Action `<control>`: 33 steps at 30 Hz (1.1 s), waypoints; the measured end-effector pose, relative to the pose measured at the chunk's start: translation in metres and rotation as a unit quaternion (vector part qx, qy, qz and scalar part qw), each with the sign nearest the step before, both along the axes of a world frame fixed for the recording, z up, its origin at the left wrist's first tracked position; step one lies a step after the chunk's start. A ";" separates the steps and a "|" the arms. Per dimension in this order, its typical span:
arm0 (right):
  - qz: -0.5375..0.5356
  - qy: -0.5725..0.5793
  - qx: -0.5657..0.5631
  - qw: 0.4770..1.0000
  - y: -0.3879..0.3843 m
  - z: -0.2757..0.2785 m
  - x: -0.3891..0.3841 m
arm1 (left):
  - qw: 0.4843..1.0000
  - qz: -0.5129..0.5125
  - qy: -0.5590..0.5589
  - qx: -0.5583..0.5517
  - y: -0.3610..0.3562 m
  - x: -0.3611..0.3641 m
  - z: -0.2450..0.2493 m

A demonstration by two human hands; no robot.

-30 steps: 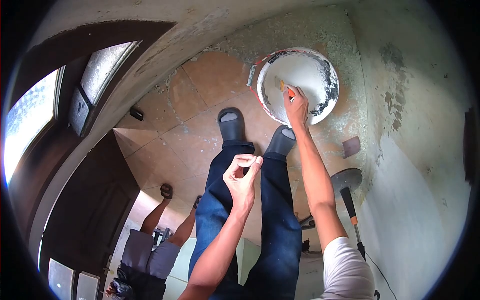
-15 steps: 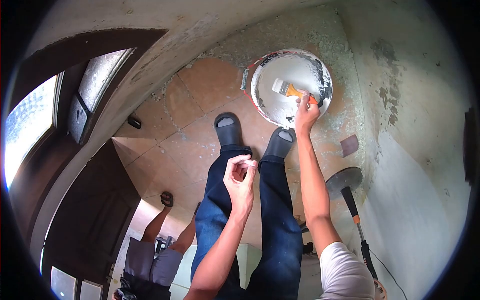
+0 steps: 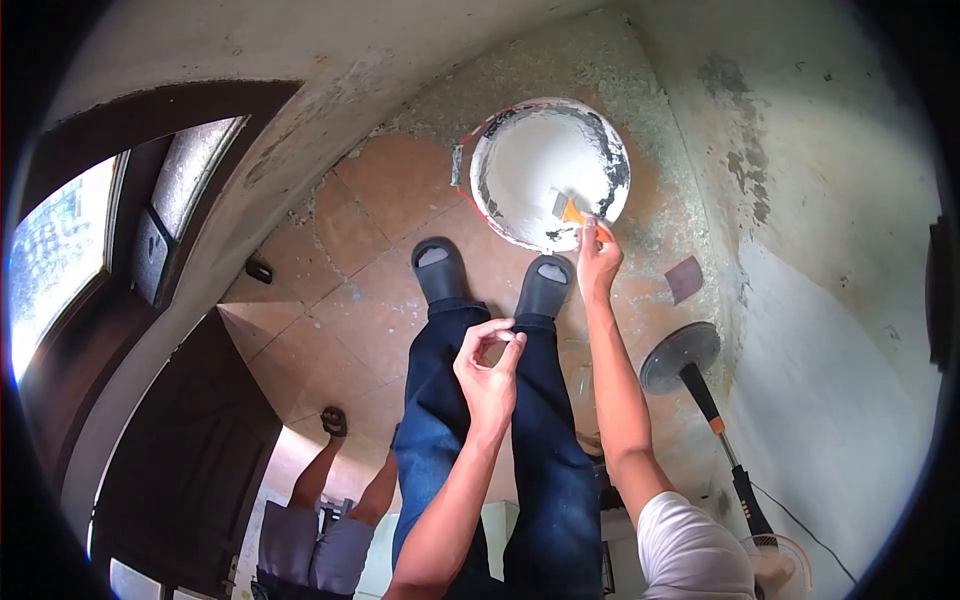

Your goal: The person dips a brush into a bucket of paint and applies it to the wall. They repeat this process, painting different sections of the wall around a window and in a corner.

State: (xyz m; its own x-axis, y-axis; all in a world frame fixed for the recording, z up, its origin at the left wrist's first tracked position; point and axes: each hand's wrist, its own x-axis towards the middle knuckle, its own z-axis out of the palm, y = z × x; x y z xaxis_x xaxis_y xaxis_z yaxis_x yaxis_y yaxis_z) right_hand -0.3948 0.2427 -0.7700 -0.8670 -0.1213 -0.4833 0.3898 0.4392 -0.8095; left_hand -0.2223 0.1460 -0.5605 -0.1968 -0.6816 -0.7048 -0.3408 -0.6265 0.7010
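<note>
My right hand (image 3: 598, 262) is closed around the orange handle of a paintbrush (image 3: 572, 212). The brush's bristle end is down in the white paint (image 3: 530, 160) inside a wide round bucket (image 3: 484, 204), near its closest edge. Dark and white smears mark the bucket's rim. My left hand (image 3: 488, 375) hangs above my legs, away from the bucket, with thumb and forefinger pinched together; whatever may sit between the fingertips is too small to make out.
A long-handled tool with a round disc head (image 3: 682, 358) leans at the right wall. Near it lies a brown square piece (image 3: 684, 280). Another person's legs (image 3: 318, 470) show at lower left, beside a dark door (image 3: 180, 450). A small black object (image 3: 260, 271) lies by the left wall.
The paintbrush has gone lower into the bucket and closer to its near edge, its bristles now dipped. My left hand stays pinched. The whole view has shifted slightly.
</note>
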 end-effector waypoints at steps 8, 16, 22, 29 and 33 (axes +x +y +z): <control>0.141 0.083 0.077 0.984 0.021 0.014 0.011 | 0.998 0.026 0.003 0.052 0.018 -0.002 0.006; 0.165 0.108 0.080 0.977 0.024 0.023 0.007 | 0.999 0.029 0.015 0.044 0.029 -0.001 0.000; 0.151 0.100 0.050 0.982 0.030 0.032 0.010 | 0.999 -0.007 0.017 0.033 0.029 0.010 -0.001; 0.160 0.015 0.050 0.986 0.033 0.014 0.001 | 0.997 -0.063 0.023 -0.025 0.023 0.016 0.012; 0.165 -0.015 0.040 0.985 0.033 0.013 -0.006 | 0.995 -0.055 0.047 -0.068 0.024 0.016 0.027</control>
State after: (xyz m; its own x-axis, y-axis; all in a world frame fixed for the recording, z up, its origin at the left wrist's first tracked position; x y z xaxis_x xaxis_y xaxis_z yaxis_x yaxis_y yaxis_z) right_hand -0.4004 0.2758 -0.7571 -0.7716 -0.3555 -0.5275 0.2379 0.6079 -0.7575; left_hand -0.2066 0.1699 -0.5331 -0.3358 -0.7402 -0.5826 -0.3305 -0.4865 0.8087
